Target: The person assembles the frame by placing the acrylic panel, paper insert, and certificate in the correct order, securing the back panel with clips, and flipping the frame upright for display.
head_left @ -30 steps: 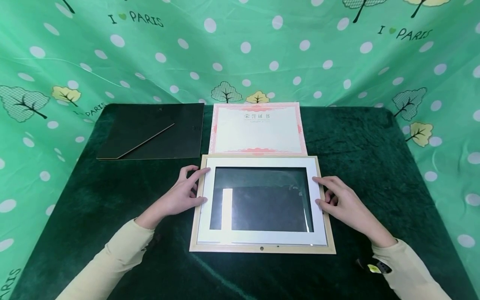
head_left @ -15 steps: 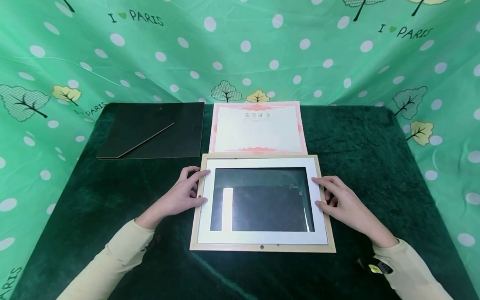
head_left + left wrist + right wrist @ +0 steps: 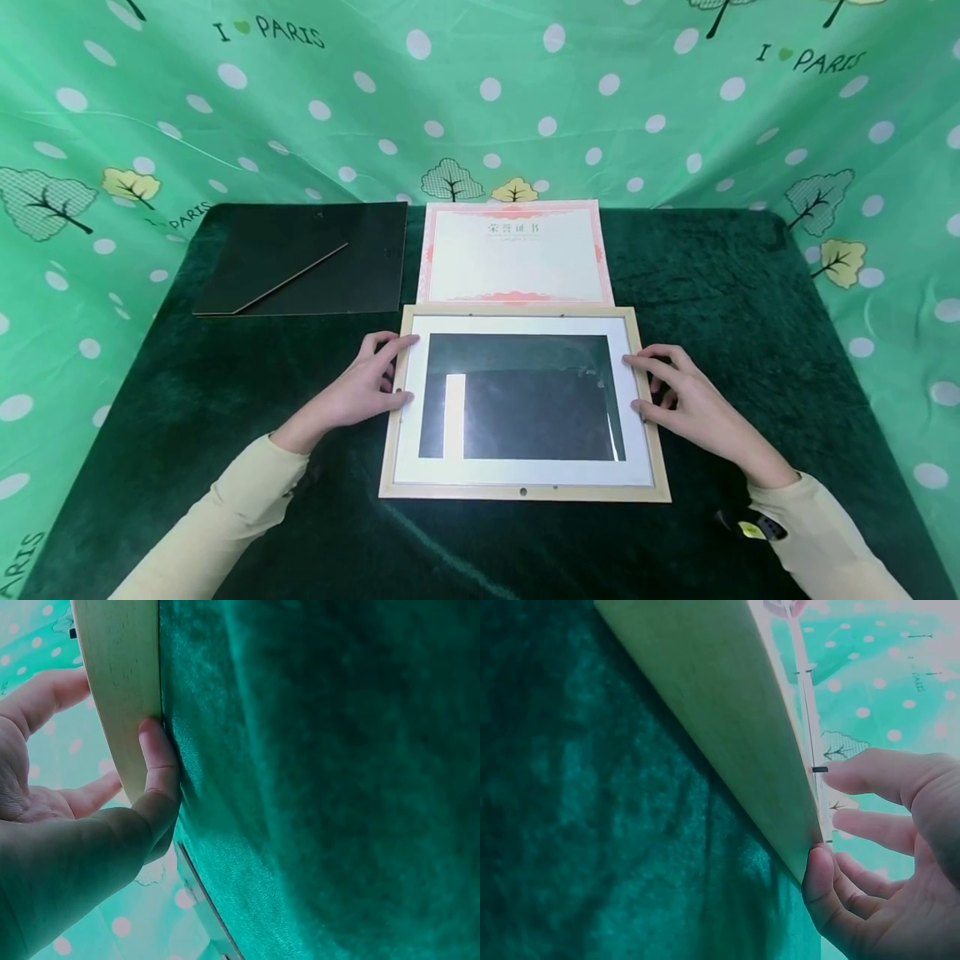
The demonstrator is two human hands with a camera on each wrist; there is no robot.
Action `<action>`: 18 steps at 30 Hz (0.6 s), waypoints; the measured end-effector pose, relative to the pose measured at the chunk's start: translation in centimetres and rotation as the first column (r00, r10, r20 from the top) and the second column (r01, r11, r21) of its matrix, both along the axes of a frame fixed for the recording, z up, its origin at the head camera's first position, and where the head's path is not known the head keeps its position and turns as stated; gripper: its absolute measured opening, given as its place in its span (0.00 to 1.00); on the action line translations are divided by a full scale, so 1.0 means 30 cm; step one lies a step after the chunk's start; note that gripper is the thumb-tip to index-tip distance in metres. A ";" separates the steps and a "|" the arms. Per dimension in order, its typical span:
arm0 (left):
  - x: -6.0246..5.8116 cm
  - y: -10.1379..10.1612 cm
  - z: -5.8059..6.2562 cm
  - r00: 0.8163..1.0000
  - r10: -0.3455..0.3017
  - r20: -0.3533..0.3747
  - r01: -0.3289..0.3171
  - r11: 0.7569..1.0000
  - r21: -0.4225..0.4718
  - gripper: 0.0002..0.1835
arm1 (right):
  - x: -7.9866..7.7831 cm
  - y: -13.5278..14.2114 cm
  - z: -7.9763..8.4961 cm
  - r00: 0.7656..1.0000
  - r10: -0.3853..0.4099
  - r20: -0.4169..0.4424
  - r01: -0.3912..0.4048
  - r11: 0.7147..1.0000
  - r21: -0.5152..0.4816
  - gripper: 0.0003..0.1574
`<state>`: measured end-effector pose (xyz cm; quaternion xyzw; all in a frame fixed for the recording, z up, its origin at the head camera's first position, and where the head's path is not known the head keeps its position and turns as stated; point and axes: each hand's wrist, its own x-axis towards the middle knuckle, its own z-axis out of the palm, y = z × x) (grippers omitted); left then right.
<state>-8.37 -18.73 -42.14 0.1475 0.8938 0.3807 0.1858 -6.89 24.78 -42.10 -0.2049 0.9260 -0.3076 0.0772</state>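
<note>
In the head view, a pale wooden picture frame point(image 3: 525, 493) lies flat, tabs upward, with a white mat board point(image 3: 525, 473) inside its border. The mat's window shows a dark, shiny pane point(image 3: 536, 417) reflecting a bright strip. My left hand point(image 3: 360, 387) grips the left border: thumb and index finger reach over onto the mat's edge, while other fingers curl against the outer side point(image 3: 124, 675). Mirroring it, my right hand point(image 3: 690, 400) holds the right border, thumb and index tips on the mat's edge, lower fingers by the wooden side wall point(image 3: 727, 727).
A pink-bordered certificate point(image 3: 513, 258) lies behind the picture frame, its near edge meeting the frame's far side. At the back left is a black backing board point(image 3: 322, 283) with a stand flap. Dark green velvet cloth point(image 3: 225, 392) covers the table; a dotted green curtain point(image 3: 487, 92) hangs behind.
The mat board has settled evenly inside the picture frame; its far edge has come down slightly, and small tabs now show along the far border. Both hands stay almost in place.
</note>
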 end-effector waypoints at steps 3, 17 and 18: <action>-0.001 -0.001 -0.001 1.000 0.002 0.009 -0.002 1.000 0.002 0.40 | -0.004 0.003 -0.006 1.000 -0.003 -0.003 0.003 1.000 0.003 0.34; -0.012 0.002 0.000 1.000 0.010 0.015 -0.010 1.000 -0.004 0.41 | -0.027 0.021 -0.024 0.993 0.003 0.117 0.000 1.000 -0.025 0.37; -0.011 0.002 0.000 1.000 0.008 0.015 -0.008 1.000 -0.004 0.41 | -0.027 0.020 -0.024 0.993 0.006 0.117 -0.003 1.000 -0.025 0.37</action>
